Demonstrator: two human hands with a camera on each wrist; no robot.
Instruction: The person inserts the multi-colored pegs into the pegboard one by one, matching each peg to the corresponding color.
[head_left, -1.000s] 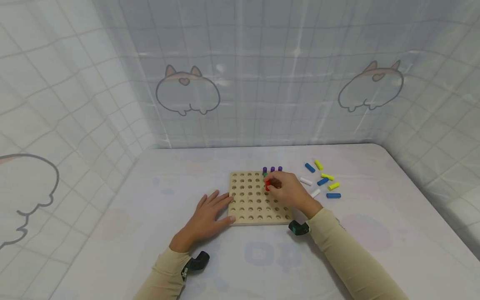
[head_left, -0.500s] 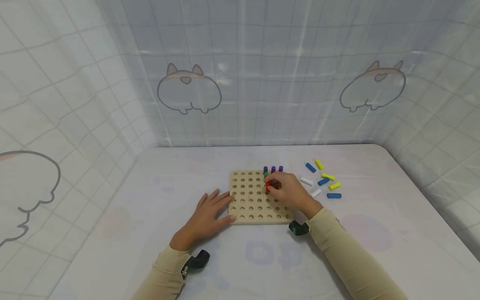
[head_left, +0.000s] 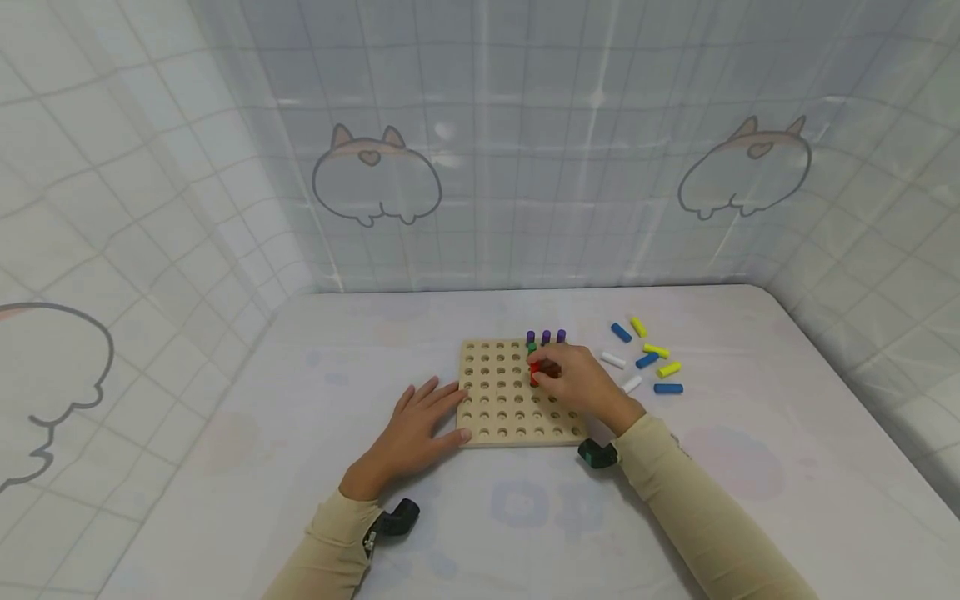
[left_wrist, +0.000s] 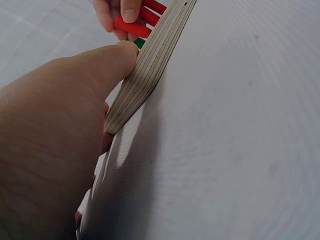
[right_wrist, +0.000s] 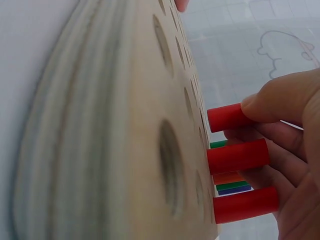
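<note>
A square wooden pegboard with rows of round holes lies on the table. My left hand rests flat beside it, the thumb pressed to the board's edge. My right hand reaches over the board's far right part and pinches a red peg that stands in a hole. In the right wrist view the thumb lies on the top red peg; two more red pegs stand just below it. Purple pegs and a green peg stand in the far row.
Loose blue, yellow and white pegs lie scattered on the table right of the board. A checked curtain with cartoon prints closes in the table at the back and both sides.
Almost nothing differs. My right hand stays at the red peg with only a slight shift, and the left hand has not moved.
</note>
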